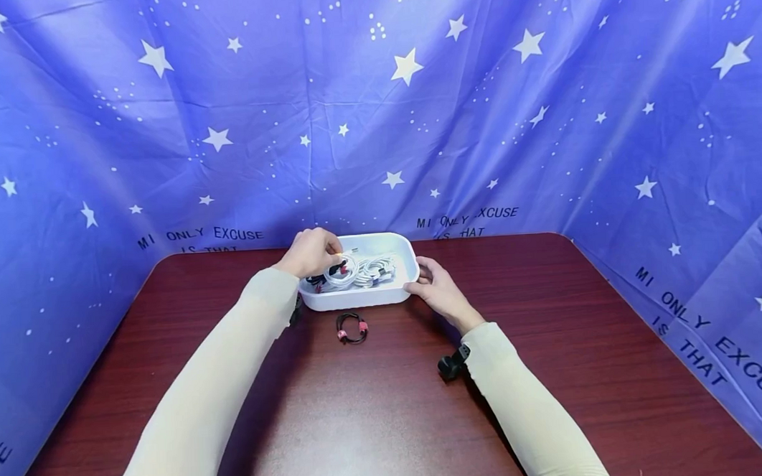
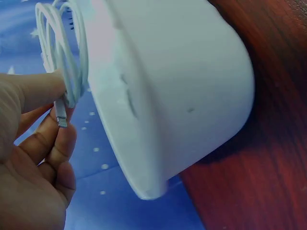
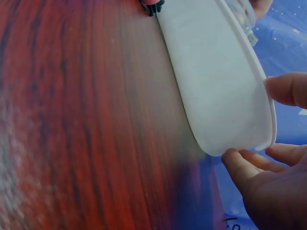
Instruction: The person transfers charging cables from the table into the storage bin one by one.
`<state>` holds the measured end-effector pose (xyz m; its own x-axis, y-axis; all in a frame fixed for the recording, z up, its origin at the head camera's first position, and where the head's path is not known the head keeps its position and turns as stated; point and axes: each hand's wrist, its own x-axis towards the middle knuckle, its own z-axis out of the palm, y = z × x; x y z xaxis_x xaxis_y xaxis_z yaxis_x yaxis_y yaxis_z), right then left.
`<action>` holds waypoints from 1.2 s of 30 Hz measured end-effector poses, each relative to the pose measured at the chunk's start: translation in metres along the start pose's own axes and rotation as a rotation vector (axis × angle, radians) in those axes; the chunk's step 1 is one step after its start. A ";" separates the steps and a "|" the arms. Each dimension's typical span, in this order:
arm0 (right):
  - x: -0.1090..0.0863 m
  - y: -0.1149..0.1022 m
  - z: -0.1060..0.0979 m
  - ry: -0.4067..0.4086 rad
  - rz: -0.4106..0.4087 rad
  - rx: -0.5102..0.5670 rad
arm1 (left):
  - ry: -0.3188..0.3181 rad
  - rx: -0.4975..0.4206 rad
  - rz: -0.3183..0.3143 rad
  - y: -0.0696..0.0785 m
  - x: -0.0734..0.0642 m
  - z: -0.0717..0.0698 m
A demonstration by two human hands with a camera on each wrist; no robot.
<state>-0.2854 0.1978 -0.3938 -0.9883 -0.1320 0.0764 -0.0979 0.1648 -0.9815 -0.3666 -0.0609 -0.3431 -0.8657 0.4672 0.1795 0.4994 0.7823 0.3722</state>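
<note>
My left hand pinches a coiled white charging cable between thumb and fingers, above the left part of a white tray. The cable's metal plug points down past the fingertips in the left wrist view. My right hand holds the tray's right end, with the thumb at the rim and the fingers against the outer wall. More coiled white cables lie inside the tray, along with dark cables partly hidden by the left hand and the held coil.
A black coiled cable with pink-red ends lies on the dark red wooden table, just in front of the tray. Behind the table's back edge hangs a blue curtain with white stars.
</note>
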 end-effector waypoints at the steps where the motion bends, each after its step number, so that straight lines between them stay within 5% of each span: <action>1: 0.000 0.000 0.000 -0.001 -0.001 0.000 | 0.006 0.002 -0.007 -0.002 0.001 0.002; 16: 0.017 0.029 -0.003 0.019 0.002 -0.011 | -0.011 0.050 -0.011 -0.017 0.002 0.022; 36: 0.010 0.015 -0.002 0.018 -0.002 -0.044 | -0.020 0.053 -0.011 -0.020 0.000 0.025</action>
<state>-0.2973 0.2012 -0.4076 -0.9900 -0.1152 0.0816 -0.1043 0.2077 -0.9726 -0.3761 -0.0664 -0.3732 -0.8706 0.4663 0.1568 0.4913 0.8080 0.3253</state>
